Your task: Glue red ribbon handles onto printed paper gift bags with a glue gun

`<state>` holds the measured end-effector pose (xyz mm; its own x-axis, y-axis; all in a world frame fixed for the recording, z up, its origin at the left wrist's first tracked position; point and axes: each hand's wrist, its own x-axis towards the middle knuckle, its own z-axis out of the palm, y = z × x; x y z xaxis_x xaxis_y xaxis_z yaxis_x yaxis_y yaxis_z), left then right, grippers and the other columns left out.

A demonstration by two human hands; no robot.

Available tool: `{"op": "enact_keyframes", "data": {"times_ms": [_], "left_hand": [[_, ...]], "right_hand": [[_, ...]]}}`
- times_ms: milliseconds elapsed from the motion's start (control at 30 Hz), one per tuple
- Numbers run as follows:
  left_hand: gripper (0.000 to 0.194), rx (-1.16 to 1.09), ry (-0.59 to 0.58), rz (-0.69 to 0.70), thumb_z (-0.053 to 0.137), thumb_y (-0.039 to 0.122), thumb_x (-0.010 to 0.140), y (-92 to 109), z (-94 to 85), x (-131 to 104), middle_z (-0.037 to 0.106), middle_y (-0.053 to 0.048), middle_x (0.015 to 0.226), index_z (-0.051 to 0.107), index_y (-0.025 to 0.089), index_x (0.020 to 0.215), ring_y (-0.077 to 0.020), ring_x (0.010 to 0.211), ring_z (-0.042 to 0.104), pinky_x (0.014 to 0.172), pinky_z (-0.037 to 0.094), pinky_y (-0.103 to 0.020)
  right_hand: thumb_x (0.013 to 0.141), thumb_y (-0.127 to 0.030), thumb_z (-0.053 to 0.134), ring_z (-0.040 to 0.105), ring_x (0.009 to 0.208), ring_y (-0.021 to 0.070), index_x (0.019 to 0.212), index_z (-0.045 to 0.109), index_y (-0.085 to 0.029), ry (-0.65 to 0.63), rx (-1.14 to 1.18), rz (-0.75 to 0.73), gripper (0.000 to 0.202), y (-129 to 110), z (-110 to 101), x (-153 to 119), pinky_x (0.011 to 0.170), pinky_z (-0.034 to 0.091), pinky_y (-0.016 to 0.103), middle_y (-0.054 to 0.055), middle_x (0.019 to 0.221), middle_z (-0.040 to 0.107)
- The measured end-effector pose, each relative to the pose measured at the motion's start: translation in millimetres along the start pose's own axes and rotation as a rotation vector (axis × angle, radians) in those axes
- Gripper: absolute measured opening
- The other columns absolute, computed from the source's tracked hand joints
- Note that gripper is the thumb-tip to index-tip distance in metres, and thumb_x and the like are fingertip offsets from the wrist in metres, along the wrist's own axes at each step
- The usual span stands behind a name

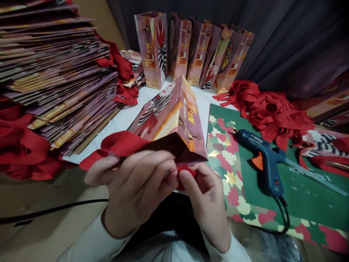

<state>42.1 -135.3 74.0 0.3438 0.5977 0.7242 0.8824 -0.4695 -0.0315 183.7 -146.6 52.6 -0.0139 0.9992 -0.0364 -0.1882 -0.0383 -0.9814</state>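
A patterned paper bag (170, 112) lies on the white table with its open end towards me. Red ribbon (127, 142) loops out at its left, by the fingers of my left hand (136, 185). That hand's thumb and fingers are closed at the bag's near edge, pinching the ribbon there. On the other side of the same edge, my right hand (207, 196) presses thumb and fingers together on a short piece of the red ribbon. The bag's inside is dark, and some fingertips are hidden.
Stacked flat bags (57, 72) rise at the left among red ribbons. Several upright bags (154, 51) line the back. A blue glue gun (261, 156) lies on a green board (305, 203) at the right, beside a ribbon pile (272, 109). A black cable (54, 210) runs at lower left.
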Motion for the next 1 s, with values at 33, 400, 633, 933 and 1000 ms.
{"op": "enact_keyframes", "data": {"times_ms": [33,400,633,933,1000], "left_hand": [[0.003,0.000,0.006,-0.006,0.060,0.021,0.087,0,0.4,0,0.074,0.001,0.089,0.061,0.023,0.087,-0.0169,0.085,0.068,0.081,0.047,-0.032],[0.005,-0.135,0.020,-0.023,0.055,0.020,0.089,0,4.3,5,0.073,0.002,0.090,0.056,0.023,0.085,-0.0113,0.079,0.069,0.079,0.049,-0.027],[0.008,-0.150,-0.001,-0.144,0.051,0.022,0.089,1,-1.3,5,0.072,0.005,0.082,0.049,0.026,0.083,-0.0129,0.064,0.062,0.096,0.035,-0.045],[0.024,-0.242,0.023,-0.116,0.033,0.021,0.093,6,6.7,-7,0.067,0.003,0.080,0.044,0.024,0.073,-0.0124,0.063,0.054,0.092,0.030,-0.041],[0.021,-0.296,-0.013,-0.099,0.036,0.019,0.092,8,9.2,-9,0.067,0.002,0.083,0.046,0.023,0.074,-0.0134,0.069,0.057,0.086,0.034,-0.039]], "right_hand": [[0.089,-0.034,0.064,0.058,0.069,0.0113,0.078,0.063,-0.022,0.004,-0.007,-0.008,0.016,-1,0,0,0.064,0.048,0.021,-0.002,0.073,0.064],[0.089,-0.026,0.064,0.061,0.067,0.0095,0.079,0.066,-0.021,0.020,0.001,-0.051,0.011,-2,0,-1,0.062,0.050,0.018,-0.003,0.070,0.065],[0.089,-0.032,0.064,0.066,0.068,0.0108,0.080,0.064,-0.021,0.035,0.068,0.038,0.015,-1,-5,-2,0.064,0.056,0.019,-0.002,0.071,0.068],[0.091,-0.036,0.063,0.063,0.069,0.0091,0.080,0.062,-0.021,0.072,0.051,0.048,0.018,5,-12,1,0.065,0.052,0.017,-0.003,0.072,0.067],[0.091,-0.036,0.063,0.062,0.070,0.0083,0.080,0.062,-0.021,0.082,0.051,0.044,0.018,7,-15,2,0.065,0.050,0.016,-0.004,0.072,0.066]]}}
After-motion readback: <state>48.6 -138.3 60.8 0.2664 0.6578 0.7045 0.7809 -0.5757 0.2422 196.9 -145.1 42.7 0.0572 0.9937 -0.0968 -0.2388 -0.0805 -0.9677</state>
